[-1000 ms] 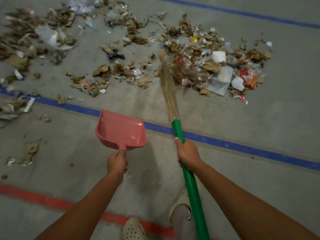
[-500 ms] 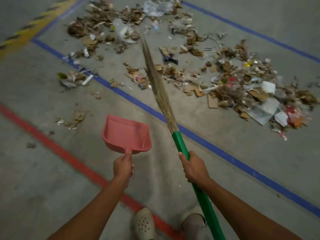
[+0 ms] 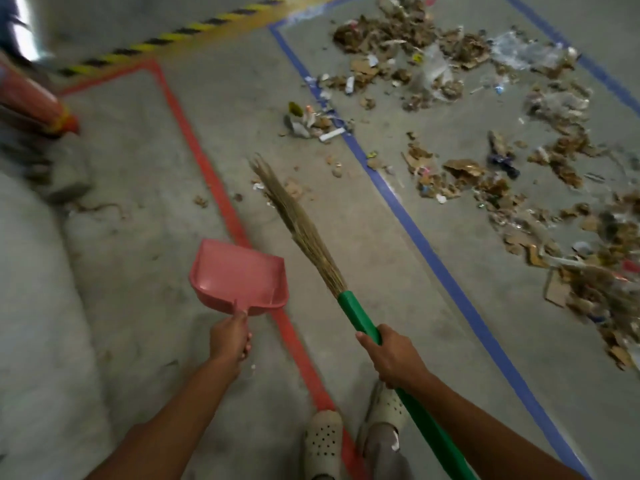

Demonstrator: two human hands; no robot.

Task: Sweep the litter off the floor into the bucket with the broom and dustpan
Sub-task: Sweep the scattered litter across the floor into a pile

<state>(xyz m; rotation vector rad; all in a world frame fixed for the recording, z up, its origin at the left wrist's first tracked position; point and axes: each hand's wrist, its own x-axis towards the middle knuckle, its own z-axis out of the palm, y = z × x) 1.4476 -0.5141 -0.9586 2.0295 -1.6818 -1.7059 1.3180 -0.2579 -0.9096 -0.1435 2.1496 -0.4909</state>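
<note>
Fingers point(image 3: 383, 333) of our right hand point(image 3: 391, 355) curled fully round the broom point(image 3: 360, 317) on its smooth green handle, just below the bristles. Those of our left hand point(image 3: 230, 337) are wrapped round the short stub handle of the dustpan point(image 3: 239, 275).

Floor point(image 3: 138, 271): grey concrete, matte, blotchy. Litter point(image 3: 485, 161): a wide ragged spread at upper right, with torn brown cardboard, crumpled clear plastic film and white paper scraps, mostly inside the blue tape line point(image 3: 426, 251). A few bits lie outside it, near the bristle tip.

Red tape line point(image 3: 207, 168) runs diagonally under the dustpan and between our shoes point(image 3: 322, 441), which are pale, rubbery and perforated.

Broom head: a long, slim bundle of straw-coloured fibres, frayed at the tip, pointing up and left between the red and blue lines. We cannot tell whether the tip touches the floor.

Dustpan: pink plastic, a shallow scoop with raised side walls, held above the floor just left of the broom, with nothing in it.

Orange cone point(image 3: 31, 102) lies at the far left edge, blurred.
</note>
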